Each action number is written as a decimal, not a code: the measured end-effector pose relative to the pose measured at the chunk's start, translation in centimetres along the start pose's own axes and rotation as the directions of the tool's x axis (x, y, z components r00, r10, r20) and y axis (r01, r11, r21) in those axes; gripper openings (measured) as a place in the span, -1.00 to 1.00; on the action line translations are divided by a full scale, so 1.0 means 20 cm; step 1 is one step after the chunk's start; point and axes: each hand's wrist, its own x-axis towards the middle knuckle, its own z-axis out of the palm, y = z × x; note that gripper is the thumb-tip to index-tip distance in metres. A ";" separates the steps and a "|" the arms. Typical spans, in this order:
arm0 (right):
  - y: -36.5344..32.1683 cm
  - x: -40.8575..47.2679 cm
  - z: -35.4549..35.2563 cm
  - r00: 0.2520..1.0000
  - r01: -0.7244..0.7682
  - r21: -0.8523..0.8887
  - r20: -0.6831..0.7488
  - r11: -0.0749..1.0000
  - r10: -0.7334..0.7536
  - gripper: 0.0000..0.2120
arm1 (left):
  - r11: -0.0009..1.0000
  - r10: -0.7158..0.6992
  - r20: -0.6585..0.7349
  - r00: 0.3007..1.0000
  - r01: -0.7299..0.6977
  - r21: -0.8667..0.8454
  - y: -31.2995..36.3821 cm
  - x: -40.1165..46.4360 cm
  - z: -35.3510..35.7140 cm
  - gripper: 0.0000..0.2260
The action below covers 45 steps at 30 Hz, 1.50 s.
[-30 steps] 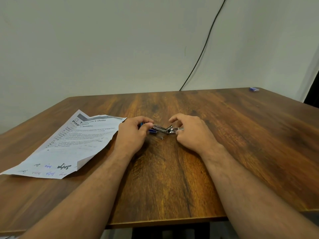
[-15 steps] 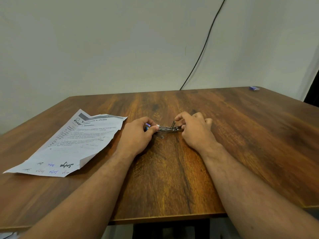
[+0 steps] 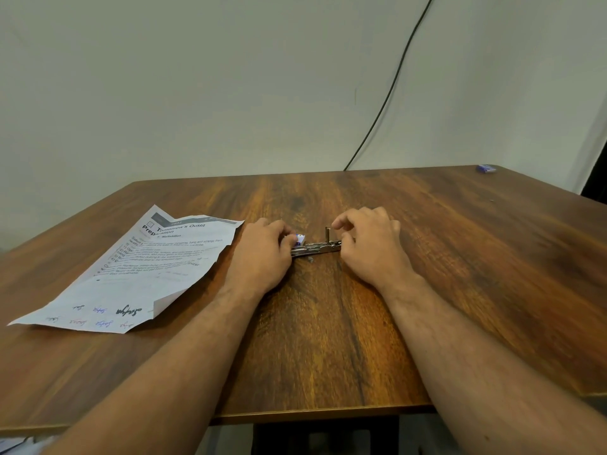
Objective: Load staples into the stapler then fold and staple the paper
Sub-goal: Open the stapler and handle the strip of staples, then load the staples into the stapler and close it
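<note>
stapler: a small metal one, lying flat on the wooden table near the middle, long axis running 9 to 3 o'clock; a thin metal post stands upright near its 3 o'clock end; a blue and white plastic part shows at its 9 o'clock end.
left hand: at the stapler's 9 o'clock end, fingers curled round that end, thumb and forefinger pinching it by the blue and white part; the wrist and forearm lie low over the table.
right hand: at the stapler's 3 o'clock end, fingers curled; the thumb touches the metal body, and the forefinger tip is just beside the top of the upright post; i cannot tell if it touches the post.
loose bit: a tiny grey piece on the table just at 6 o'clock of the stapler; too small to say what it is.
paper: a printed sheet with handwriting along its near edge, flat on the table at 9 o'clock of the left hand, just beside it; its near right corner is turned up.
small blue box: at the far right corner of the table, about 1 o'clock, well apart from the hands.
cable: a dark one, running down the pale wall to the table's far edge at 12 o'clock.
</note>
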 end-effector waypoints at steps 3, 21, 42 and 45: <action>-0.03 -0.02 0.00 0.983 0.178 0.037 -0.063 0.983 -0.175 -0.83 | 1.000 -0.019 0.074 0.997 0.018 0.010 0.02 0.00 -0.01 -0.62; -0.08 -0.04 0.02 0.941 0.214 0.058 0.256 0.975 -0.222 -0.92 | 0.981 -0.193 0.128 0.973 0.188 0.046 0.02 0.00 -0.02 -0.58; -0.06 -0.02 0.01 0.981 -0.162 0.525 -0.007 0.835 0.195 -0.88 | 0.857 -0.049 0.050 0.998 0.067 -0.510 0.00 -0.06 -0.06 -0.74; -0.07 -0.03 0.01 0.968 -0.203 0.596 0.005 0.777 0.250 -0.87 | 0.762 -0.055 0.166 0.985 0.149 -0.631 -0.02 -0.06 -0.08 -0.75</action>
